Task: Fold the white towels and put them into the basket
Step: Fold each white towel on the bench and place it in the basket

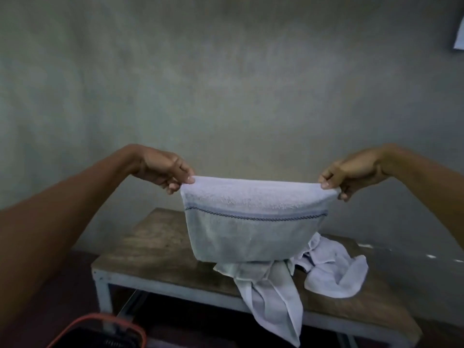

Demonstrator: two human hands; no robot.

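Holding a white towel [253, 222] up in the air, the person has one hand at each top corner. The left hand [165, 172] pinches the left corner between thumb and fingers, and the right hand [351, 174] pinches the right corner the same way. Both hands are clamped on the cloth and are far apart, so the top edge is pulled almost straight. The towel looks folded over at the top, and a thin dark wavy line of stitching runs across it. Its bottom edge hangs just above the table [155, 247], and I cannot tell if it touches the cloth under it. The table has a brown wooden top and pale metal legs and stands by a grey wall [226, 71]. Two more white towels lie on the table, not folded. The hanging towel [271, 297] is in the middle and droops down over the front edge. The bunched towel [334, 272] lies in a heap just beside it on the right. The basket [105, 317] sits low at the near left, down by the table's leg. It is dark with a red rim, and only part of it shows. A bit of white paper [459, 28] shows high on the right.
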